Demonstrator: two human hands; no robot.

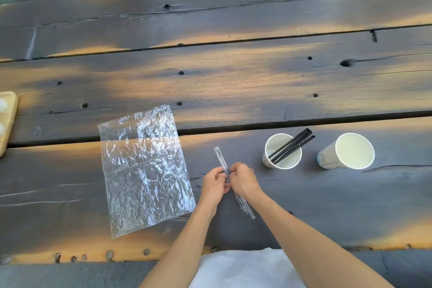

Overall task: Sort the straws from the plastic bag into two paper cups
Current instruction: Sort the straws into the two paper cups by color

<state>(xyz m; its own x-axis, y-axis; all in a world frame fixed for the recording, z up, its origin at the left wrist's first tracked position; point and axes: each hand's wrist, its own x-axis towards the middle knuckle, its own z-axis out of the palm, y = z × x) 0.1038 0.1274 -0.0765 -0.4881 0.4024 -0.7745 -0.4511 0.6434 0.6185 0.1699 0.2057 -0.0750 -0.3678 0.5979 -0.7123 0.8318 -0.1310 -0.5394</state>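
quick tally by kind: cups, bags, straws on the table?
Paper cups: 2, left cup and right cup
Plastic bags: 1, flat and apparently empty
Loose black straws: about 3, in the left cup
Wrapped straws: at least 1, held by both hands; exact count unclear
Total: about 7

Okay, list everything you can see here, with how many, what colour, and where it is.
plastic bag: one, clear and crinkled, flat on the table left of the hands
wrapped straws: a bunch, count unclear, dark in clear wrappers, held in both hands
black straws: about three, leaning in the left cup
paper cups: two, white; left cup, right cup empty
wooden tray: one, light wood, left edge
table: one, dark planks
left hand, right hand: two, bare, centre
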